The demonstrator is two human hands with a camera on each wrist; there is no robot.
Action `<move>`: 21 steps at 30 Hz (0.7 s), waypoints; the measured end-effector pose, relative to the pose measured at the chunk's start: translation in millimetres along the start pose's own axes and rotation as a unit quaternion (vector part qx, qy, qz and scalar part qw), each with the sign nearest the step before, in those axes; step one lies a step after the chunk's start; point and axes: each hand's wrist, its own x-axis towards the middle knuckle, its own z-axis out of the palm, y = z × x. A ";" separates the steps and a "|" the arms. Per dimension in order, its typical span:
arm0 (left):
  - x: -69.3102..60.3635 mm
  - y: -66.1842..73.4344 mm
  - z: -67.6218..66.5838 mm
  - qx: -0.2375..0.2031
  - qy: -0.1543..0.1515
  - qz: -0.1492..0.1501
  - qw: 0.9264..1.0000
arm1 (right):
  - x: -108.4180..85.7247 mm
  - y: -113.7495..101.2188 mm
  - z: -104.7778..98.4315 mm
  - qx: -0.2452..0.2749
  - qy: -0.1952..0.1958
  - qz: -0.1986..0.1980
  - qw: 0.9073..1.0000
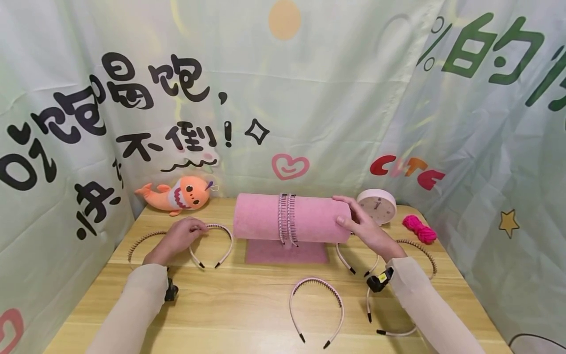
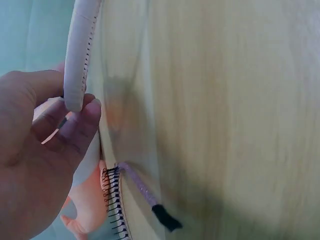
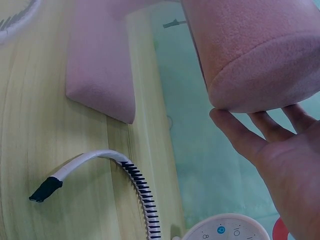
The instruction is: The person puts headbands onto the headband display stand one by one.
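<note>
In the head view my left hand (image 1: 179, 238) pinches a pale headband (image 1: 226, 236) left of the pink padded roll; the left wrist view shows this headband (image 2: 80, 55) between thumb and fingers. My right hand (image 1: 369, 231) touches the right end of the roll (image 1: 261, 216), which stands on a pink base (image 1: 287, 253). Seen from the right wrist, the fingers (image 3: 237, 132) are spread and fairly straight at the rim of the roll's end face (image 3: 270, 80). Two toothed headbands (image 1: 283, 219) sit side by side around the roll's middle.
Another headband (image 1: 316, 280) lies at the front of the table, with several more at right under the right arm and one (image 1: 143, 238) behind the left hand. An orange plush shark (image 1: 185, 194), a round clock (image 1: 377, 205) and pink yarn (image 1: 419, 229) line the back.
</note>
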 end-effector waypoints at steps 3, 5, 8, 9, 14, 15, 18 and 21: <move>-1.4 -0.1 -3.5 0.001 -0.016 -0.010 1.000 | 0.0 0.2 -0.1 0.001 -0.002 -0.003 1.000; -2.7 0.0 -5.2 0.000 -0.027 -0.020 0.999 | 0.2 0.3 0.1 0.001 -0.002 -0.004 1.000; -4.1 -1.2 -7.5 -0.002 -0.033 -0.023 0.999 | 0.5 0.7 0.4 0.001 -0.002 -0.007 1.000; -4.4 -1.9 -8.2 -0.003 -0.033 -0.021 0.999 | 0.5 1.1 0.5 0.001 -0.002 -0.005 1.000; -7.7 -0.5 -15.0 -0.006 -0.043 -0.019 0.999 | 0.3 2.9 0.7 0.000 -0.001 -0.004 1.000; -8.9 1.0 -16.7 -0.009 -0.047 -0.019 0.999 | 0.1 2.8 0.7 0.000 -0.002 -0.003 1.000; -13.3 6.3 -22.1 -0.018 -0.061 -0.021 0.998 | 0.0 2.2 0.2 -0.002 -0.002 -0.005 1.000; -17.3 9.5 -26.5 -0.023 -0.072 -0.023 0.997 | 0.0 1.2 -0.2 0.000 -0.003 -0.006 1.000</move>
